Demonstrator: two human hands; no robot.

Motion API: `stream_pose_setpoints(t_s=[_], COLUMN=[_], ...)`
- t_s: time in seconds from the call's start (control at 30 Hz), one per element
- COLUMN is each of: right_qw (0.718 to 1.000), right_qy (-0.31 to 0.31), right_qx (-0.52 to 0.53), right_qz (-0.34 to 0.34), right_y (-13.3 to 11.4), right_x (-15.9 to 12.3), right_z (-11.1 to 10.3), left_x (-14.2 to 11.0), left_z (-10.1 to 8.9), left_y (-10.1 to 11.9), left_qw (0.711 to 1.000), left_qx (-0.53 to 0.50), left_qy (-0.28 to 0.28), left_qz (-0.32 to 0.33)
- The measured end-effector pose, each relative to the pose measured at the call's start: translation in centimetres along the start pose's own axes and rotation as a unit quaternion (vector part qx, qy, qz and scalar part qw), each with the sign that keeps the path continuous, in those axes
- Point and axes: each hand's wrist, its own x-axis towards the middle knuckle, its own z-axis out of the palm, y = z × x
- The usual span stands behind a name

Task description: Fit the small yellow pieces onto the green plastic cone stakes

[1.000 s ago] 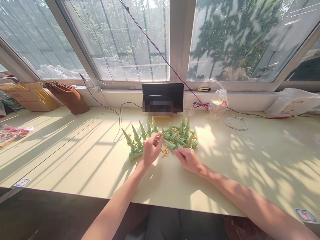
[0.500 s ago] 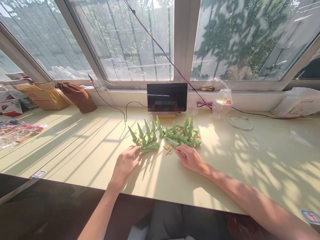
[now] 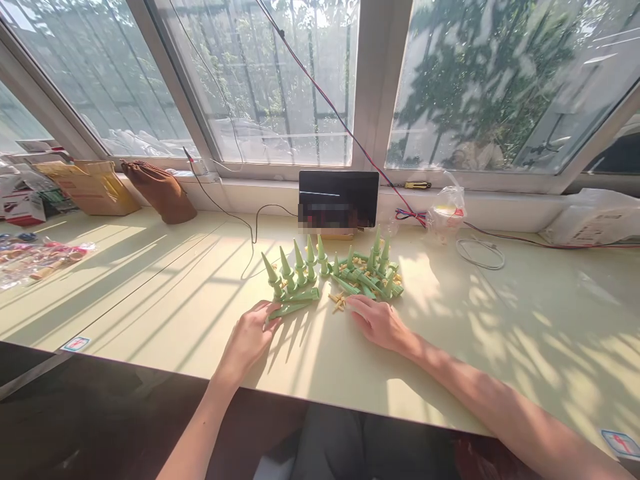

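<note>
Several green cone-tipped pieces (image 3: 299, 259) stand upright in a row at the table's middle, and two long green cones (image 3: 295, 303) lie in front of them. My left hand (image 3: 253, 335) has its thumb and fingers closed around the narrow end of the lying cones. Beside the green pile, my right hand (image 3: 379, 321) is low over the table with its fingers drawn together. Its fingertips reach the edge of a little heap of small tan pegs (image 3: 338, 302); whatever they hold is hidden. Behind that hand is a pile of green cones (image 3: 367, 277) mixed with tan pegs.
A dark screen (image 3: 339, 200) stands behind the pieces. Along the window sit a brown pouch (image 3: 163, 193), a yellow package (image 3: 90, 190), a clear plastic bag (image 3: 447, 212) and a coiled white cable (image 3: 481, 255). Bagged small items (image 3: 45, 259) lie at the far left.
My right hand has moved slightly left, from the green pile's front edge toward the tan pegs. My left hand stays at the lying cones. The view has shifted a little.
</note>
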Motion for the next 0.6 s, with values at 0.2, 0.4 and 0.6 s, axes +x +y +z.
stream_pose_setpoints(t_s=[0.2, 0.4, 0.6], right_qw=[0.999, 0.999, 0.999], right_qy=[-0.025, -0.020, -0.007], right_qx=[-0.020, -0.020, -0.011], right_qz=[-0.029, -0.030, -0.038], right_y=[-0.2, 0.3, -0.1], right_x=[0.2, 0.2, 0.3], right_z=[0.1, 0.6, 0.5], left_x=[-0.2, 2.8, 7.7], left_z=[-1.1, -1.7, 1.1], left_y=[2.1, 7.1, 11.2], left_qw=[0.999, 0.990, 0.904], left_qx=[-0.032, -0.141, -0.425], left_qy=[-0.017, 0.004, -0.026], left_qz=[0.023, -0.001, -0.020])
